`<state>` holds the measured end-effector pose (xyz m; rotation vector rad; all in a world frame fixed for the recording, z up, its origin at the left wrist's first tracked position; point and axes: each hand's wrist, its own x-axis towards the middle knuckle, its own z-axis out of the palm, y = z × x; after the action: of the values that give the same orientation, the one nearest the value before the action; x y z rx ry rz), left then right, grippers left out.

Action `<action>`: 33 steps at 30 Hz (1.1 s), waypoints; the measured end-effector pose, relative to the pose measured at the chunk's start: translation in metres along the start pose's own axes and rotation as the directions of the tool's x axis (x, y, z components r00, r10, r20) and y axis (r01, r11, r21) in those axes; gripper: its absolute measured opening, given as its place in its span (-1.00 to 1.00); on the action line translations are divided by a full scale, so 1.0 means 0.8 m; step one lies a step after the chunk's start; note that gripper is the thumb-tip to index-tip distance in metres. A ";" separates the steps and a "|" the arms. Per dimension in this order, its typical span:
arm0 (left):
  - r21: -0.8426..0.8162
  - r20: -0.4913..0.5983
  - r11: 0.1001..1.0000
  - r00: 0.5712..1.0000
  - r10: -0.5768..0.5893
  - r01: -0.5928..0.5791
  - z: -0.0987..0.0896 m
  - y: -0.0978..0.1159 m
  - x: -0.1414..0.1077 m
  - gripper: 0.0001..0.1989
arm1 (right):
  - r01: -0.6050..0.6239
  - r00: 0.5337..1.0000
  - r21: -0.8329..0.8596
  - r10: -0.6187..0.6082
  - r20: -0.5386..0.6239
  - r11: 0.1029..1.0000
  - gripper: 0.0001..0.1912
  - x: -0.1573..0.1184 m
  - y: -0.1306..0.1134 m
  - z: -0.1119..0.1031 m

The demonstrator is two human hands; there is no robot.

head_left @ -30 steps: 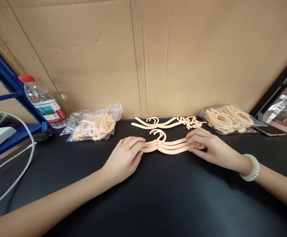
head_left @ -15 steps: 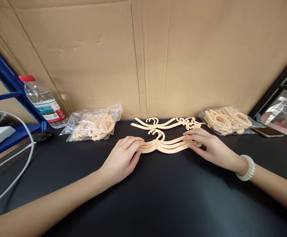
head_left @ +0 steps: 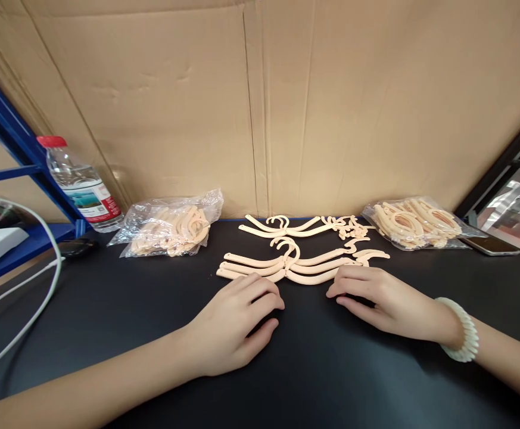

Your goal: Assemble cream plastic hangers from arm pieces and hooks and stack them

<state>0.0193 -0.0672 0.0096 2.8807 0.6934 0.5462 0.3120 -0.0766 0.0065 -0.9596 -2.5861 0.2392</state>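
Observation:
Several peach-coloured plastic clothes hangers (head_left: 315, 278) lie in a row on the black table, their hooks (head_left: 292, 249) pointing away from me. My left hand (head_left: 237, 319) rests in front of their left half, fingers loosely curved and apart, holding nothing. Just in front of their right half is my right hand (head_left: 371, 298), its fingers also apart with nothing between them. Small curved pieces (head_left: 369, 255) lie by the right ends of the hangers. Behind the row are more hangers (head_left: 282, 230) and a heap of small peach parts (head_left: 349, 227).
A clear bag of peach parts (head_left: 170, 226) lies at the left and another bag (head_left: 416, 221) at the right, beside a phone (head_left: 494, 244). A water bottle (head_left: 83, 190), a white cable (head_left: 56, 238) and a blue frame (head_left: 9, 125) are on the left. Cardboard (head_left: 188, 107) stands behind.
Both hands have let go of the front hangers and drawn back toward me, the left also shifting right. The hangers' left ends and the small pieces at the right now show.

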 end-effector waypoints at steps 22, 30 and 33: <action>0.024 -0.001 0.993 0.993 -0.117 0.117 0.001 -0.002 0.000 -0.78 | -0.105 0.994 0.008 0.105 -0.020 0.994 -0.78 -0.002 0.010 -0.007; 0.023 -0.022 0.993 0.993 -0.115 0.116 0.004 -0.004 -0.002 -0.81 | -0.089 0.996 -0.041 0.088 -0.031 0.995 -0.77 -0.003 0.012 -0.007; 0.013 -0.027 0.994 0.993 -0.113 0.113 0.004 -0.003 -0.005 -0.82 | -0.073 0.997 -0.060 0.071 -0.027 0.996 -0.77 -0.003 0.012 -0.008</action>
<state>0.0164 -0.0668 0.0046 2.8305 0.8615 0.5675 0.3217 -0.0708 0.0092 -1.0717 -2.5526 0.1680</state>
